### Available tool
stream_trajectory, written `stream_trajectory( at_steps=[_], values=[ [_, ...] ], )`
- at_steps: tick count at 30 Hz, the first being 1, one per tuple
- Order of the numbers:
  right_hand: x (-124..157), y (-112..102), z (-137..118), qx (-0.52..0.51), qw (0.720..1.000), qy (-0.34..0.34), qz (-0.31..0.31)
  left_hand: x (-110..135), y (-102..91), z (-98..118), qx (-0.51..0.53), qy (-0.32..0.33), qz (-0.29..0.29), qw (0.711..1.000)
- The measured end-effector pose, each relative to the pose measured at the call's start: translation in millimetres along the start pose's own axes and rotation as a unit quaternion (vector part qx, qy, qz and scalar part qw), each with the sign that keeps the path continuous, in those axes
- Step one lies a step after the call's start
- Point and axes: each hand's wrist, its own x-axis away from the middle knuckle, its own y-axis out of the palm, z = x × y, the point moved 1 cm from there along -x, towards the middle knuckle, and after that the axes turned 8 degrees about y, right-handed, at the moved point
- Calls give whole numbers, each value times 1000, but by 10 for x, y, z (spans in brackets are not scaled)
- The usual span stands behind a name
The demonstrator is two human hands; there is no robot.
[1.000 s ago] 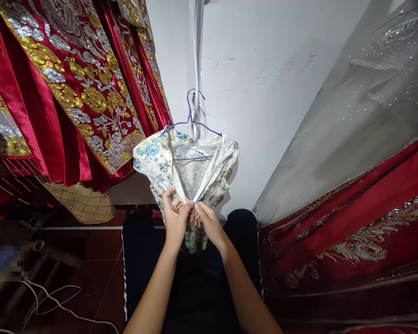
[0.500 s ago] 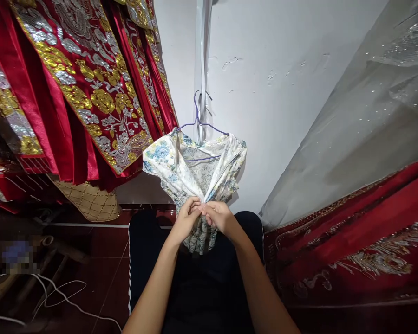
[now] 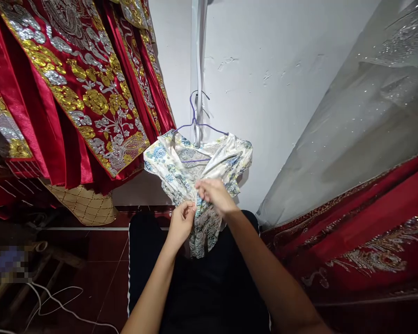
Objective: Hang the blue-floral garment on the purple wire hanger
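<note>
A white garment with a blue floral print (image 3: 174, 164) hangs on a purple wire hanger (image 3: 195, 121) against the white wall. My left hand (image 3: 181, 221) is closed on the cloth low down at its middle seam. My right hand (image 3: 213, 194) sits a little higher, pinching the garment's open edge where a zip seems to run. What exactly the fingertips pinch is too small to make out. My black-clad legs (image 3: 198, 287) show below the garment.
Red robes with gold and silver embroidery (image 3: 76, 88) hang at the left. A grey sequinned cloth (image 3: 351, 116) and a red embroidered one (image 3: 369, 232) slope at the right. White cords (image 3: 52, 301) lie on the dark red tiled floor.
My right hand has risen up the garment's opening while my left hand stayed lower on the cloth. The opening looks more closed than a second ago.
</note>
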Motion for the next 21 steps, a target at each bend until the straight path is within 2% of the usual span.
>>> stream_trajectory(
  at_steps=[2,6,8,11,14,17,18,21],
  values=[
    [-236,-72,-351,-44,998,-36,40,2,-14,-37,-69,6,-12,998],
    [-562,-103,-934,-101,985,-106,88,8,8,-105,-112,19,-27,993],
    [-580,-80,-1044,-106,979,-141,99,-15,16,-112,-126,28,-42,991],
    [-495,-56,-986,-84,982,-149,74,-177,-27,-2,-139,42,-68,987],
    [-390,-52,-868,-59,986,-145,49,-551,-134,349,-145,95,-54,983],
    [-325,-47,-886,-25,983,-174,55,-1034,-238,858,-165,250,24,954],
    [-319,-43,-922,-6,980,-190,58,-1185,-255,1011,-177,285,26,942],
    [-364,-44,-1009,50,971,-224,71,-1519,-253,1340,-261,337,-21,904]
  ],
)
